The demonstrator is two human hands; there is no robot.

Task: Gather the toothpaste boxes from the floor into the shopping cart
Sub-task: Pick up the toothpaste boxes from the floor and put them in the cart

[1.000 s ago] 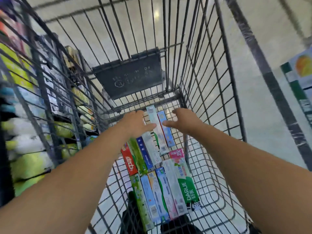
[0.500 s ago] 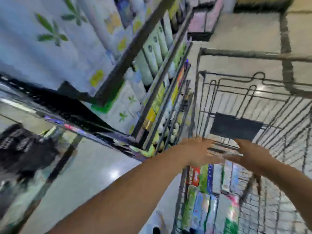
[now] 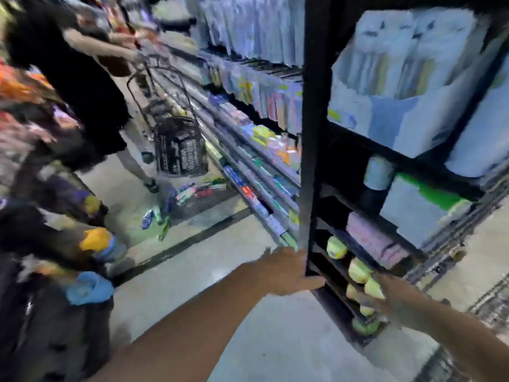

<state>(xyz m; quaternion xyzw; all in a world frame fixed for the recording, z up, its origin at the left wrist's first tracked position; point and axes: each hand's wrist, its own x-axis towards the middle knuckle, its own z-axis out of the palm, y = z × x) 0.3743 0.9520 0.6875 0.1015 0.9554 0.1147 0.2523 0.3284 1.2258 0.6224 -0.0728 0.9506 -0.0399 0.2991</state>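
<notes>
Both hands are out in front and carry nothing: the left hand [image 3: 286, 271] hangs low over the floor with its fingers spread loosely, just beside the dark upright post [image 3: 312, 133] of the shelving, while the right hand [image 3: 391, 301] reaches toward the bottom shelves, too smeared to tell how its fingers lie. Remaining toothpaste boxes [image 3: 190, 191] lie scattered on the floor [image 3: 179, 274] well ahead and to the left of the hands, along the foot of the long shelf run; a second small cluster [image 3: 155, 219] sits nearer, out toward the aisle's middle. Blur hides most long axes, though several nearer ones seem to point roughly up the aisle. By my reading the left hand is the closer, and the next reach has to go forward and leftward. A dark basket [image 3: 179, 147] stands just behind the farther boxes, and a person in dark clothes [image 3: 80, 86] leans over it. Only a strip of wire cart [image 3: 487, 296] shows at the right edge.
</notes>
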